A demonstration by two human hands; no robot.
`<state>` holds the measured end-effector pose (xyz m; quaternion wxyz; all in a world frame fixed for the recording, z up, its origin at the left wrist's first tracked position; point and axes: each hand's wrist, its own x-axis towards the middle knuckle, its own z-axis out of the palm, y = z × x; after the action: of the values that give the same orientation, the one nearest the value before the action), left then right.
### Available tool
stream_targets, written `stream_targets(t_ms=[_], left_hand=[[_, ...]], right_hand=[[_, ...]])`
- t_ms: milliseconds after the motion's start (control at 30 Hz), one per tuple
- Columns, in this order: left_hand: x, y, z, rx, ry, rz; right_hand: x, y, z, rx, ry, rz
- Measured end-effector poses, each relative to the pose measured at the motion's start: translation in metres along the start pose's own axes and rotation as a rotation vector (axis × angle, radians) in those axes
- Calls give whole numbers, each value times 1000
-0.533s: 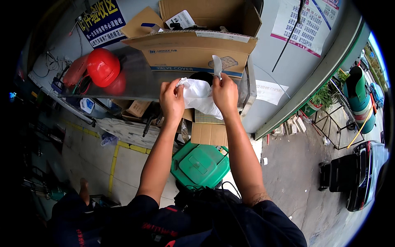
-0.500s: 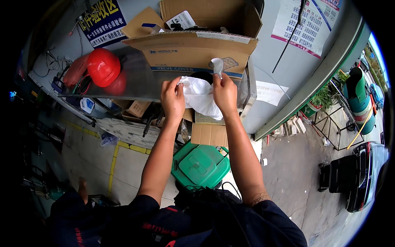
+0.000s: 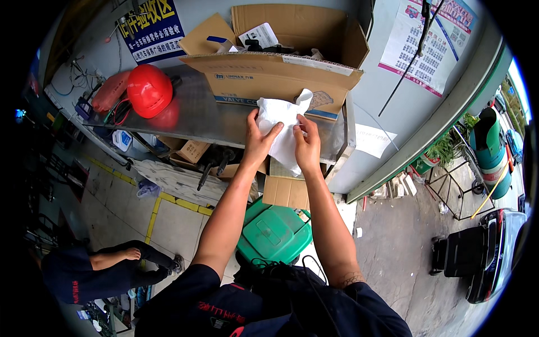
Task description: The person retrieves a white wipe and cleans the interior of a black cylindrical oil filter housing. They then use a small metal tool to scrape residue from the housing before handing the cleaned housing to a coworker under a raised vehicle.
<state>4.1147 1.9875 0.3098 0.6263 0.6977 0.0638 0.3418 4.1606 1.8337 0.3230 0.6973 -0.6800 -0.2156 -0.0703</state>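
White cloth (image 3: 282, 132), crumpled, judged light, soft and limp, best pinched at its bunched edges, is held above the steel shelf (image 3: 208, 118) before the cardboard box (image 3: 281, 73), left hand (image 3: 259, 143) and right hand (image 3: 306, 145) both closed on it.

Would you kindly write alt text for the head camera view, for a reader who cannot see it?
Both hands, left hand and right hand, hold a white cloth above a metal table. An open cardboard box and a red helmet rest on it; a green bin stands below.
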Motion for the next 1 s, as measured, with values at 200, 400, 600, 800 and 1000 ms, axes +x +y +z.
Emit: stream_targets(t_ms=[200, 400, 600, 800, 1000], left_hand=[[1, 6, 2, 172, -40, 26], [-32, 34, -20, -203, 26, -76], [-93, 70, -114, -781, 41, -231], [-150, 113, -186, -985, 186, -277], [-190, 109, -233, -814, 234, -229]], right_hand=[[-9, -12, 0, 60, -12, -101], [-36, -69, 4, -120, -103, -399], [-104, -114, 6, -22, -144, -675], [-161, -117, 56, 220, -387, -120], [-168, -167, 115, -135, -541, -238]])
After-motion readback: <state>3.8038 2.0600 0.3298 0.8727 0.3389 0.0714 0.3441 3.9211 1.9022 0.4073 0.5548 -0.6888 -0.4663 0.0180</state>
